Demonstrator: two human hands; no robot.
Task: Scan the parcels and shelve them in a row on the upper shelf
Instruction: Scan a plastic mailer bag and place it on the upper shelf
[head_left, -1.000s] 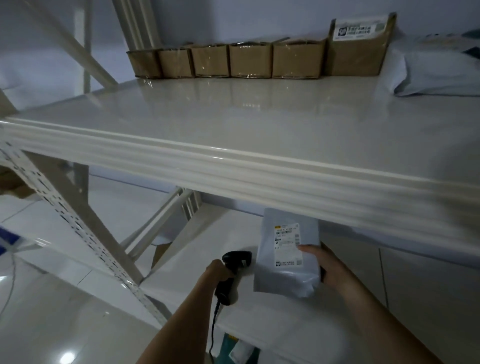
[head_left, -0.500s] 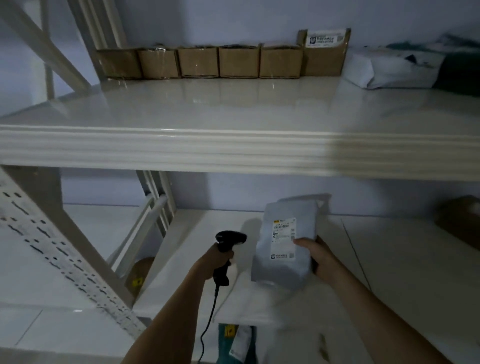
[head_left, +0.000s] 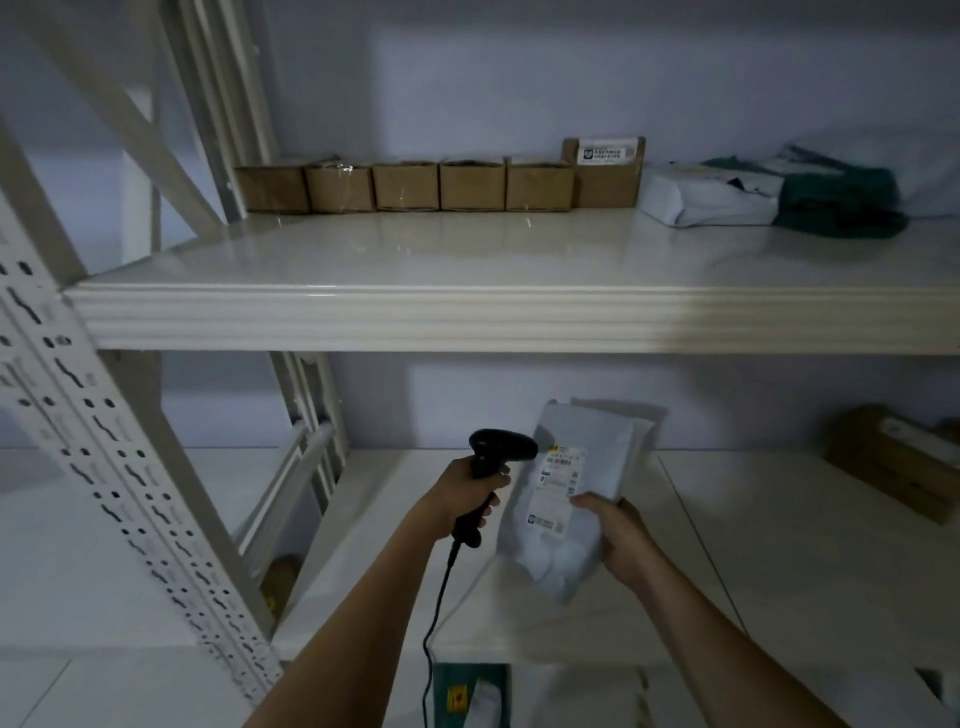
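While the left hand (head_left: 467, 493) grips the scanner (head_left: 493, 467) and the right hand (head_left: 618, 535) pinches the soft bag (head_left: 566, 499), its floppy label (head_left: 561, 470) may bend away and spoil the scan.

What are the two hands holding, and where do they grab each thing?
The left hand grips the black scanner round its handle. The right hand holds the grey parcel by its right edge, thumb on the front near the label.
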